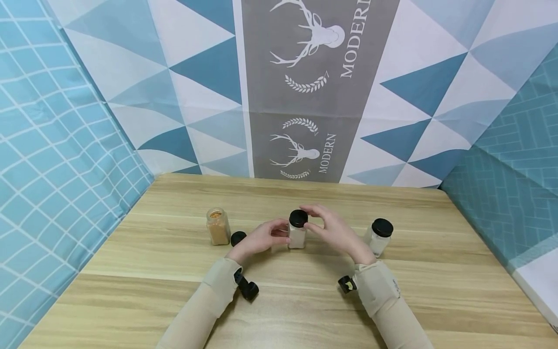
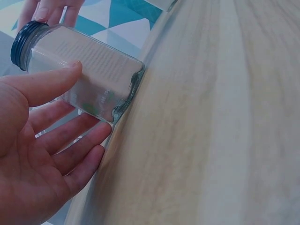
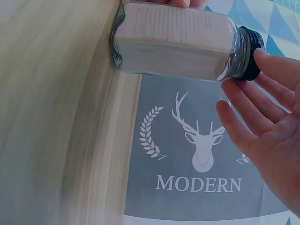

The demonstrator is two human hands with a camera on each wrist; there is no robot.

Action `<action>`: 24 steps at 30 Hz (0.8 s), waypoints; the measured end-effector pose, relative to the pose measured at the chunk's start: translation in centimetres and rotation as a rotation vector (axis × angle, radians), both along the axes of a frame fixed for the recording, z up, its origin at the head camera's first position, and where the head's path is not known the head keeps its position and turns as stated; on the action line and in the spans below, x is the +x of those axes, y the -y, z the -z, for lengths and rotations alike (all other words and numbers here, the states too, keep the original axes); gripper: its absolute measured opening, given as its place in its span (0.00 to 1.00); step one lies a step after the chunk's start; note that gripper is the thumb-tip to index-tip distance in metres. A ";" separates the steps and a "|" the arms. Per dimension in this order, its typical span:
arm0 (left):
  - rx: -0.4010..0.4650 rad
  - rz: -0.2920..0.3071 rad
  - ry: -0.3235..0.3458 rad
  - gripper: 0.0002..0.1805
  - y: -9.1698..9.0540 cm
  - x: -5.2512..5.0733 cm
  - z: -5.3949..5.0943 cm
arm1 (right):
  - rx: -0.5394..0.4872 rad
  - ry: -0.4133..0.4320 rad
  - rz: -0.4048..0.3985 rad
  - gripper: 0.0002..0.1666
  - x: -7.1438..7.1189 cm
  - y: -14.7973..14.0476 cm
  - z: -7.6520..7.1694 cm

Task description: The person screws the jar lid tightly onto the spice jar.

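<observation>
A square glass jar (image 1: 297, 237) of pale powder stands upright on the wooden table, its black lid (image 1: 298, 218) on top. The left hand (image 1: 261, 237) is around its lower body; in the left wrist view that hand's thumb lies along the glass (image 2: 93, 56) and its fingers are bent beneath. At the lid, the right hand (image 1: 333, 232) pinches the black rim, thumb on the near side, as the right wrist view shows with the lid (image 3: 253, 54) against the thumb tip. The other right-hand fingers are loosely bent beside the jar's neck.
An uncapped jar (image 1: 219, 231) of orange-brown contents stands at the left, with a black lid (image 1: 238, 237) beside it, partly behind the left wrist. Another black-lidded jar (image 1: 378, 237) stands right of the right hand. A patterned cloth (image 1: 209, 97) hangs behind the table (image 1: 305, 310).
</observation>
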State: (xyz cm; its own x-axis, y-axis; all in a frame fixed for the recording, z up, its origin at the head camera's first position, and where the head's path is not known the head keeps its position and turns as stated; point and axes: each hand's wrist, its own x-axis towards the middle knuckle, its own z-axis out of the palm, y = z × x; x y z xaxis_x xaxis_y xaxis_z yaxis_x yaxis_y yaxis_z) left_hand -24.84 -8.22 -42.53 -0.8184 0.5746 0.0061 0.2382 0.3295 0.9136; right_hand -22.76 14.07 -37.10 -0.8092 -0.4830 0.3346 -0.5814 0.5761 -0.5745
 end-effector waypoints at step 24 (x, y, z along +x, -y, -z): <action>0.001 0.011 -0.022 0.27 0.0 0.3 -0.2 | -0.029 -0.049 -0.013 0.23 -0.6 -0.4 0.4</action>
State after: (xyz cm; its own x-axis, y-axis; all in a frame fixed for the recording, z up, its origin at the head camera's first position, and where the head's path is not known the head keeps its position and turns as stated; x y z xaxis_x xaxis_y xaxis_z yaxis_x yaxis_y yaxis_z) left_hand -24.59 -8.23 -42.34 -0.8117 0.5836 0.0245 0.2618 0.3260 0.9084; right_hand -23.32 14.44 -37.46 -0.7854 -0.4828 0.3874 -0.6164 0.5521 -0.5615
